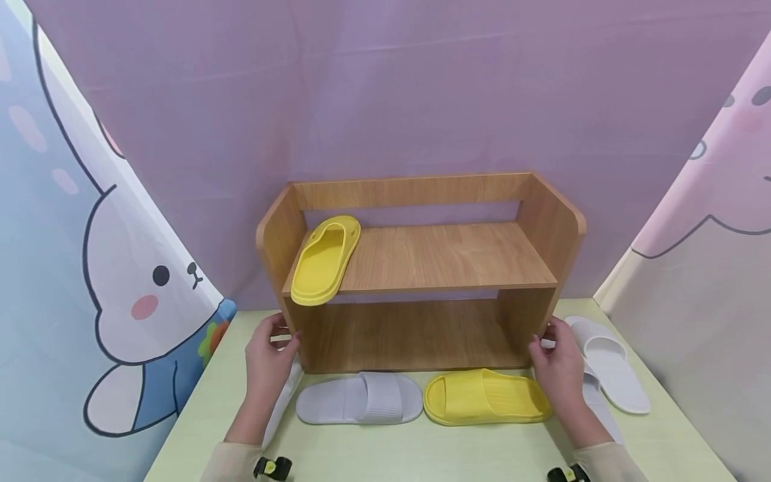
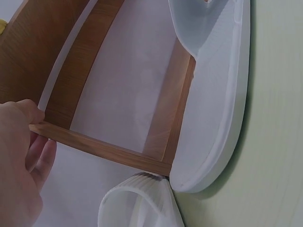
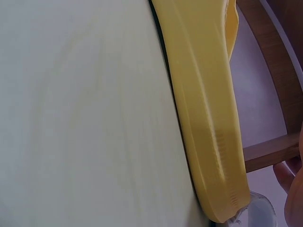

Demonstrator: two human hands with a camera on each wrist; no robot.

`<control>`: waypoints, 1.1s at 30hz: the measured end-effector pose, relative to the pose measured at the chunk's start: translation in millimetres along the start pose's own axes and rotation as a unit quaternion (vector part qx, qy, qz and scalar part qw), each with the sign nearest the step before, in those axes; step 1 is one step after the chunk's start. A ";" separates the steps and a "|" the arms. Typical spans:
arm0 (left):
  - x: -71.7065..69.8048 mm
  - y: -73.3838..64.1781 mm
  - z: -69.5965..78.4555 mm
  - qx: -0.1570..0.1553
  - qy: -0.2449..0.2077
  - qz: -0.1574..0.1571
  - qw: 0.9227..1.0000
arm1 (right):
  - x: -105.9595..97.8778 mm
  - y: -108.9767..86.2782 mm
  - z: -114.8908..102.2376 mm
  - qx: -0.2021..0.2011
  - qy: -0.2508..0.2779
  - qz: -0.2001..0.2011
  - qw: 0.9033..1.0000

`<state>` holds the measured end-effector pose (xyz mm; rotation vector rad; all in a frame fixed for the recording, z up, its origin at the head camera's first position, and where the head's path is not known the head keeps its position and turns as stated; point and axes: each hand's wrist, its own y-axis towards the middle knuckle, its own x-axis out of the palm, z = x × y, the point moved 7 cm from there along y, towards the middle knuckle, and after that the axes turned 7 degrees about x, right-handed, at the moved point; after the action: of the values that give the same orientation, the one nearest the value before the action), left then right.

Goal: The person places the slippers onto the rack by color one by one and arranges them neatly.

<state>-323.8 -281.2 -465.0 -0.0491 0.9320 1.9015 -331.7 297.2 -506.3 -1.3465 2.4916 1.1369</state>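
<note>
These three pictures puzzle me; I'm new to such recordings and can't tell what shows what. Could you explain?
No machine here: a person wears one camera on the head and one on each wrist. The head view shows a wooden shoe rack on a pale green table. The left hand and right hand grip its two side panels. One yellow slipper lies on the shelf, another yellow slipper and a grey slipper in front, white slippers at the right. The wrist views show the same close up: fingers on the rack's edge.

a pale green table (image 1: 458, 448) carries a wooden rack (image 1: 421, 268) and several slippers (image 1: 482, 396).
</note>
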 end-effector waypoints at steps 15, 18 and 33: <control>2.8 0.8 -0.5 0.013 0.013 -0.002 1.000 | -2.3 -0.2 -4.8 0.003 0.007 -0.008 1.000; 3.1 0.7 -1.3 0.012 0.021 -0.003 1.000 | -2.9 1.2 -3.5 0.007 0.004 -0.017 1.000; 4.8 1.2 2.8 0.065 0.073 0.004 0.995 | -16.3 -19.7 -2.4 0.063 0.001 -0.117 0.991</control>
<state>-326.3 -276.1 -464.2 -0.1082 1.1549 1.8596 -306.3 300.3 -509.3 -1.5524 2.2867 0.9136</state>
